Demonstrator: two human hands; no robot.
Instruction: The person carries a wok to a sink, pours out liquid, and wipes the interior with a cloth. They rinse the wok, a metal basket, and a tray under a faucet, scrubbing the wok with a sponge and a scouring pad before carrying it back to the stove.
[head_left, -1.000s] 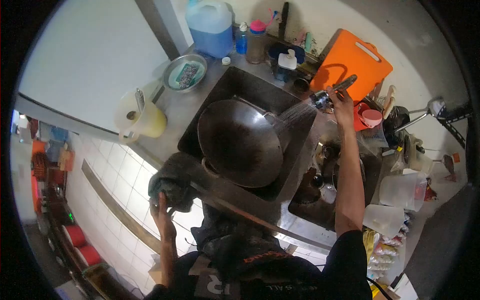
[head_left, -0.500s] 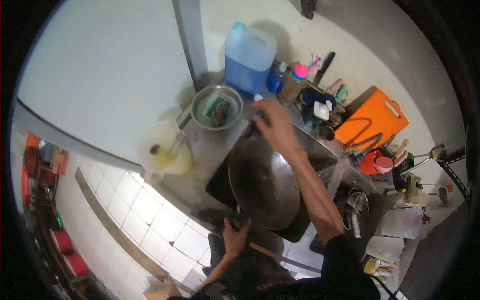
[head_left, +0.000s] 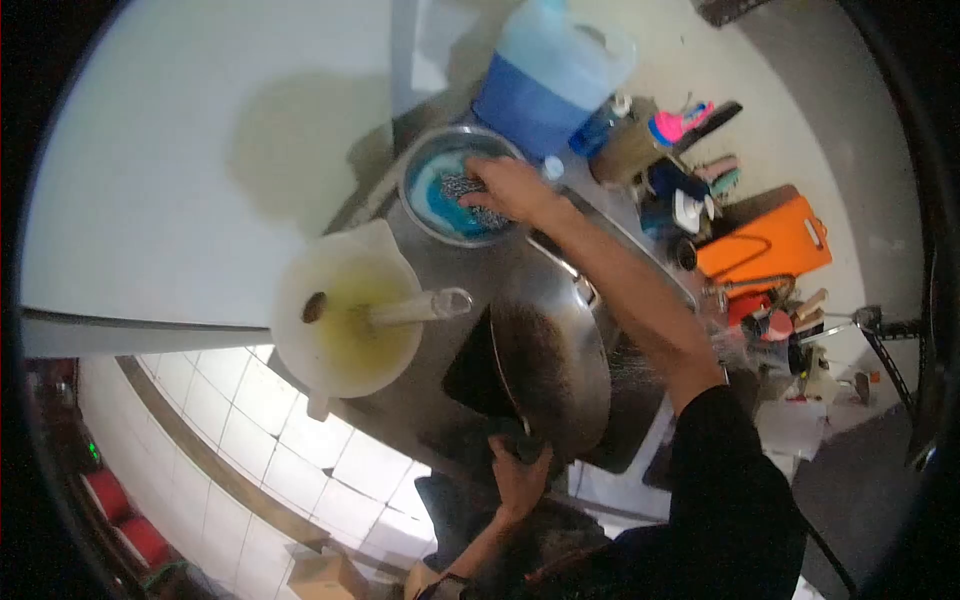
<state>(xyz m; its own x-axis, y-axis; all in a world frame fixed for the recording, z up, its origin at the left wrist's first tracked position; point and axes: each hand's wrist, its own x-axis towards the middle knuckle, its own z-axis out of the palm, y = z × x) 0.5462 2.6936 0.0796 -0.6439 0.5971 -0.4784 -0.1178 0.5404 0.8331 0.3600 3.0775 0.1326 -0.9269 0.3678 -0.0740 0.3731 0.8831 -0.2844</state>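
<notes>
My right hand (head_left: 510, 190) reaches into a round metal bowl (head_left: 408, 200) of bluish suds, its fingers closed on a grey metal scourer (head_left: 462, 190). Below it, a large wok (head_left: 550, 350) stands tilted over the sink (head_left: 635, 415). My left hand (head_left: 522, 480) is closed around the wok's near rim, where a dark green thing shows by the fingers. A white pitcher (head_left: 345, 250) with yellowish liquid and a clear-handled utensil (head_left: 420, 306) stands left of the wok.
Behind the bowl stands a jug of blue liquid (head_left: 545, 85), beside a pump bottle (head_left: 598, 125) and a pink-topped bottle (head_left: 630, 150). An orange cutting board (head_left: 770, 240) leans on the wall near the faucet (head_left: 735, 288). A cardboard box (head_left: 328, 578) sits at the lower left.
My right hand has moved left from beside the bowl into it and taken hold of the scourer. The wok is now tilted more steeply. The view has shifted, bringing the pitcher further in.
</notes>
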